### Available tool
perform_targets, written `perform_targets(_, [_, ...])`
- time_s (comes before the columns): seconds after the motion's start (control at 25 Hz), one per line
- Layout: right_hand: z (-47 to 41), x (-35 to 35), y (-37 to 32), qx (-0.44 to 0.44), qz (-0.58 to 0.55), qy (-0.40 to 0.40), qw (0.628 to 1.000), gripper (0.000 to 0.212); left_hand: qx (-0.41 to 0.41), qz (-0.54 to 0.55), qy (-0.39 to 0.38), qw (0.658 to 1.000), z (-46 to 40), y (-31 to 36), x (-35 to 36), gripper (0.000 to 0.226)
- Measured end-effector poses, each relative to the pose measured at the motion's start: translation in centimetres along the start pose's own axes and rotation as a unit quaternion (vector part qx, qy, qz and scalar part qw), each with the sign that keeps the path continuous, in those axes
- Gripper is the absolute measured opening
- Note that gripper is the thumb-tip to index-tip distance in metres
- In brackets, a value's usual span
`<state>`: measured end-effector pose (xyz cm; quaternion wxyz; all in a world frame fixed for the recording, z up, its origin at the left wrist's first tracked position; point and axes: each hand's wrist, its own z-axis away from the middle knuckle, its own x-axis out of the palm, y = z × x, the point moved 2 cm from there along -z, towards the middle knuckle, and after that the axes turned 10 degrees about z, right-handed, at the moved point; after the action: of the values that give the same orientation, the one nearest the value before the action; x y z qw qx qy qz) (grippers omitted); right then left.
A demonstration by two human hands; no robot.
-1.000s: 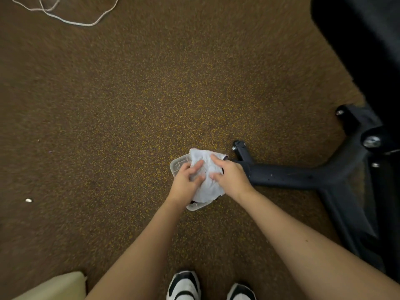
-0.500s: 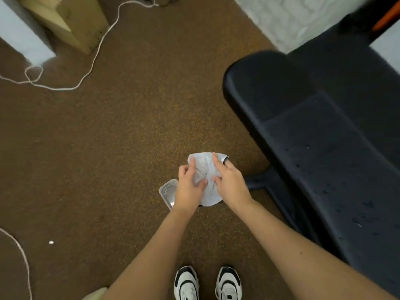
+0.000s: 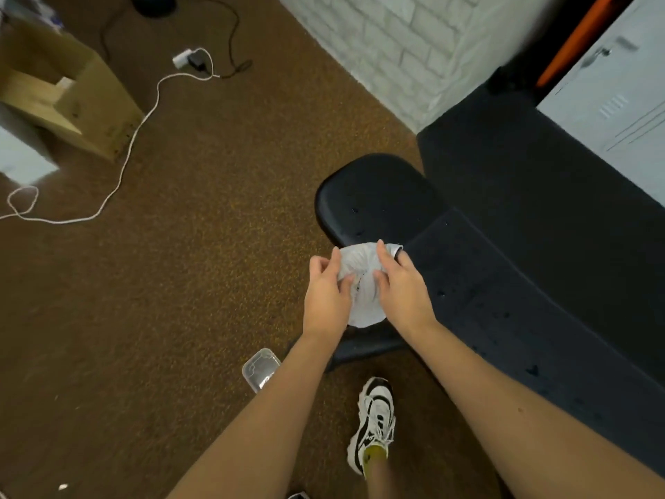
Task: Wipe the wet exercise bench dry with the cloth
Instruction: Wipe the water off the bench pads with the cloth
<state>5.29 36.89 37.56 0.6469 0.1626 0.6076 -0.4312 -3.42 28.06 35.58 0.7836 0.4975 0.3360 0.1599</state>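
A crumpled white cloth (image 3: 361,282) is held between both hands in front of me. My left hand (image 3: 325,298) grips its left side and my right hand (image 3: 405,291) grips its right side. The black padded exercise bench (image 3: 475,293) runs from centre to lower right, with dark water drops scattered over its top. The cloth hangs by the bench's near left edge, just beside the rounded end pad (image 3: 374,196). I cannot tell whether the cloth touches the pad.
A clear plastic container (image 3: 259,367) lies on the brown carpet under my left forearm. My shoe (image 3: 376,415) stands by the bench's base. A white cable (image 3: 126,153) trails past a cardboard box (image 3: 61,91) at the upper left. A white brick wall (image 3: 399,41) and grey locker (image 3: 619,95) stand behind.
Both hands have lifted the cloth up from the plastic container on the floor and carried it right to the bench's edge. My view has risen, showing the bench top and the wall.
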Motion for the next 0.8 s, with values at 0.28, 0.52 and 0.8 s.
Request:
perform_targets(0.28, [-7.9,-3.3,5.2,0.029,-0.021,-0.049,0.998,0.054,-0.011,-0.003,0.011,1.000,-7.3,4.6,5.7,0.047])
perform_targets(0.52, [-14.4,-5.5,9.1,0.013,-0.020,-0.049,0.998,0.056,0.012,-0.042,0.038,0.998,-12.2,8.4,9.1,0.038])
perform_targets(0.8, [-14.5,-2.8,11.1,0.039,0.207,-0.090,0.973,0.057,-0.023,-0.230,0.063,0.971,-14.1,4.4,7.8,0.042])
